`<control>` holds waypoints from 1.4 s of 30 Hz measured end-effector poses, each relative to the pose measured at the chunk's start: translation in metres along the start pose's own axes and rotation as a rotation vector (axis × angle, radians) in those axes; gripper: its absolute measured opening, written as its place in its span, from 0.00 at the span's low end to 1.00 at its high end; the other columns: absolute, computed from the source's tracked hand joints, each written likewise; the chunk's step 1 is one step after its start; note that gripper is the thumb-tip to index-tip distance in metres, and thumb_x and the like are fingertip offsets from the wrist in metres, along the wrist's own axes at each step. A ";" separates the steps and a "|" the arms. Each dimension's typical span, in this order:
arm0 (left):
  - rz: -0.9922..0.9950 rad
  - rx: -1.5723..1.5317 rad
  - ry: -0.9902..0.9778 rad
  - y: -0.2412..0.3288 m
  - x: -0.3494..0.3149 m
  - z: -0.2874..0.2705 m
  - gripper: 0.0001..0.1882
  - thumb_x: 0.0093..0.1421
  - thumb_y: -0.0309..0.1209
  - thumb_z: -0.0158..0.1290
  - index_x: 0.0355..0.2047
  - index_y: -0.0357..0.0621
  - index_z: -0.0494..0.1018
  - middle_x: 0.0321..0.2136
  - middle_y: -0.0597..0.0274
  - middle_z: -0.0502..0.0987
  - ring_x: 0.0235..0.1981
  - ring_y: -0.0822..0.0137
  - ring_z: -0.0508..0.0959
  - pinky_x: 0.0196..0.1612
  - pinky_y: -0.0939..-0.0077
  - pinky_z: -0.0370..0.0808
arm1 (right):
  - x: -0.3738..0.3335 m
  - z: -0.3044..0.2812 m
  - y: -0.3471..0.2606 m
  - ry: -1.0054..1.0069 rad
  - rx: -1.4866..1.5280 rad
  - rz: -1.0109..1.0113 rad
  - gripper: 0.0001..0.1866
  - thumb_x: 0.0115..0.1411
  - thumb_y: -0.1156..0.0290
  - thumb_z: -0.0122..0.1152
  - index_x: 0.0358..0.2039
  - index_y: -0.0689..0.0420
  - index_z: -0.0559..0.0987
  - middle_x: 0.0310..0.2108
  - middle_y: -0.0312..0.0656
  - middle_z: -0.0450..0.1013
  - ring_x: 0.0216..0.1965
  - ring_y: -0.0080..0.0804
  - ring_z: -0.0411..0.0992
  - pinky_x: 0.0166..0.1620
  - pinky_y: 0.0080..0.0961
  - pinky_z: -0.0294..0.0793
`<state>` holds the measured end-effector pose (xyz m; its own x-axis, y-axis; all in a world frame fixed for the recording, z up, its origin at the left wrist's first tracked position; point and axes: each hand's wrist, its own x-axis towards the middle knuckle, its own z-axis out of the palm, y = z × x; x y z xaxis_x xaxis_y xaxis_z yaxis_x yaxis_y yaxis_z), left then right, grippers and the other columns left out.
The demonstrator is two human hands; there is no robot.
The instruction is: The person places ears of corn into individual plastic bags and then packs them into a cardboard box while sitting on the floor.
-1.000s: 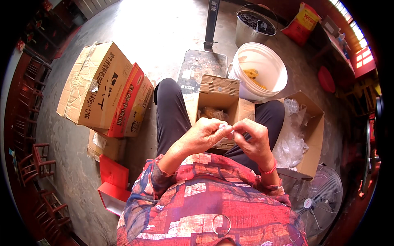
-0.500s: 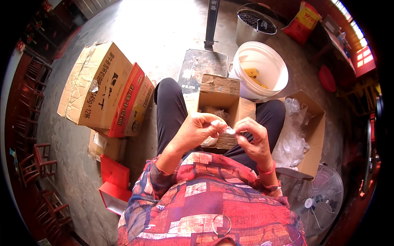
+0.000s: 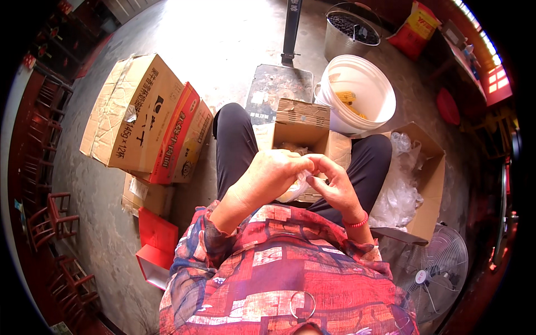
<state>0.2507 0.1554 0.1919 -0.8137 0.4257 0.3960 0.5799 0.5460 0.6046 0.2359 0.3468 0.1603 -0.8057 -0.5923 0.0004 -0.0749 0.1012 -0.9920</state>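
Observation:
Above my lap, my left hand [image 3: 274, 171] and my right hand [image 3: 336, 187] meet, their fingertips pinched together. Between them is the gathered top of a clear plastic bag [image 3: 291, 192], which hangs below my left fingers. Something pale yellowish shows through the bag, too blurred to name. Part of the gathered top is hidden by my fingers. Just beyond my hands, an open cardboard box [image 3: 301, 134] stands between my knees, with clear plastic inside it.
At right lies an open carton of clear plastic bags [image 3: 393, 204], beside a standing fan [image 3: 421, 276]. Ahead are a white bucket [image 3: 357, 78] with yellow corn, a platform scale [image 3: 279, 92] and a metal pail [image 3: 352, 36]. Large cartons [image 3: 125, 111] and a red box [image 3: 158, 231] stand left.
My hands have come closer together, and my left hand has turned with its back upward. More of the plastic bag now shows beneath them. The view has shifted slightly.

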 end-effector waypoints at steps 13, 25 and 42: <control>0.013 -0.131 0.080 0.008 -0.001 0.007 0.10 0.46 0.22 0.56 0.31 0.47 0.73 0.24 0.62 0.70 0.23 0.61 0.75 0.24 0.73 0.72 | -0.006 -0.009 0.003 -0.133 0.456 0.214 0.10 0.57 0.77 0.52 0.40 0.59 0.70 0.29 0.29 0.67 0.30 0.11 0.64 0.30 0.08 0.61; 0.002 -0.199 0.046 0.010 -0.002 0.009 0.08 0.47 0.23 0.55 0.28 0.43 0.69 0.24 0.59 0.69 0.25 0.57 0.74 0.26 0.67 0.71 | -0.011 -0.013 -0.013 0.015 0.349 0.185 0.09 0.55 0.76 0.59 0.37 0.61 0.74 0.28 0.30 0.70 0.25 0.09 0.63 0.25 0.06 0.62; -0.325 -0.563 0.037 0.009 -0.003 0.012 0.10 0.48 0.21 0.58 0.29 0.37 0.68 0.20 0.66 0.70 0.25 0.79 0.72 0.29 0.83 0.71 | -0.012 0.000 -0.030 0.101 -0.059 -0.081 0.06 0.53 0.80 0.59 0.33 0.66 0.75 0.31 0.36 0.70 0.30 0.17 0.69 0.31 0.13 0.70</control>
<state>0.2595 0.1680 0.1877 -0.9508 0.2715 0.1490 0.2015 0.1772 0.9633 0.2474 0.3509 0.1904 -0.8503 -0.5176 0.0953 -0.1740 0.1054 -0.9791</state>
